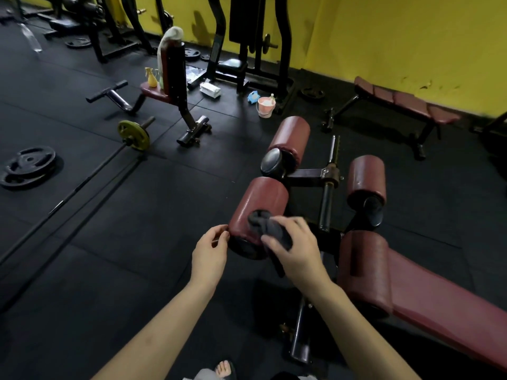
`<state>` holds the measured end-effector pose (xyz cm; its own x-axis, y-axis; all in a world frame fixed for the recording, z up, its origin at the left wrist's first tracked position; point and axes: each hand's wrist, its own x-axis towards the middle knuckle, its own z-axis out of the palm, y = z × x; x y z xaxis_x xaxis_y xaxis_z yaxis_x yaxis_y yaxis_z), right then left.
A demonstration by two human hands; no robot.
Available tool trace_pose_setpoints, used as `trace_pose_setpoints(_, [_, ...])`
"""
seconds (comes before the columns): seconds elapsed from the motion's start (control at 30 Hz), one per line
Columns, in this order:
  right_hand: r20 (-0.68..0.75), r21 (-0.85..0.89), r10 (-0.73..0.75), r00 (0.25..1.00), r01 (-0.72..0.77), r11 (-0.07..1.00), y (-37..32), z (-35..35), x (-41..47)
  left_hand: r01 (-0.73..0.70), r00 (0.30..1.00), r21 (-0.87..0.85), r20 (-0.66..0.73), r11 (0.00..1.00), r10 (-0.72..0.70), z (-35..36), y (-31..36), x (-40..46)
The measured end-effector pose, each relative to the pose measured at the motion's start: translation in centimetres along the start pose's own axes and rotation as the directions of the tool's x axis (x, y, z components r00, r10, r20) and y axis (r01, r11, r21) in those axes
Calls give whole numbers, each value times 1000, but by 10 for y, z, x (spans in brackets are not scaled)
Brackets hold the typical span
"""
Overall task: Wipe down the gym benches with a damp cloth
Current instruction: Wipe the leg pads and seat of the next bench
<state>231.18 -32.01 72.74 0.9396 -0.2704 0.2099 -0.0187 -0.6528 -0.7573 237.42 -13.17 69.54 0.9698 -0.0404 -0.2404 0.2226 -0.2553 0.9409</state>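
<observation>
A maroon decline bench [444, 305] runs from the lower right toward the middle, with several maroon roller pads on a black frame at its end. My right hand [297, 249] presses a dark grey cloth [270, 226] onto the near left roller pad [258, 207], close to its end. My left hand [210, 250] rests at the left edge of that pad, fingertips touching its end rim, holding nothing. A second maroon bench [397, 101] stands by the yellow wall at the right. A third, upright bench [157, 91] stands at the back left.
A pink bucket [264, 105] sits on the black rubber floor behind the roller pads. A yellow spray bottle [151, 77] stands on the upright bench seat, a pale towel [170, 39] draped over its back. A barbell with a yellow plate [134, 134] and black plates [27, 165] lie left.
</observation>
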Motion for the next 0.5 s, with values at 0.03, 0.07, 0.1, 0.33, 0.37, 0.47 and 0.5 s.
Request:
trace_pose_setpoints(0.03, [-34, -14, 9, 999, -10, 1000, -4, -3, 12, 3, 1000, 2, 2, 1000, -3, 0, 1, -2])
trace_pose_setpoints(0.07, [-51, -41, 12, 999, -14, 999, -7, -3, 26, 11, 1000, 3, -2, 1000, -11, 0, 0, -4])
trace_pose_setpoints(0.1, [-47, -79, 8, 999, -11, 997, -8, -1, 41, 20, 1000, 0, -10, 1000, -20, 1, 1, -6])
trace_pose_setpoints(0.33, [264, -343, -121, 957, 210, 916, -9, 26, 77, 58, 997, 5, -41, 998, -58, 7, 2, -25])
trace_pose_setpoints(0.37, [281, -324, -165, 945, 255, 911, -10, 26, 67, 54, 997, 5, -48, 999, -54, 6, 2, -27])
trace_pose_setpoints(0.47, [324, -241, -251, 912, 337, 910, -13, 21, 35, 45, 992, -18, -119, 999, -47, 4, 1, -31])
trace_pose_setpoints(0.5, [343, -212, -257, 903, 341, 916, -12, 17, 26, 43, 988, -29, -147, 999, -47, 4, 2, -33])
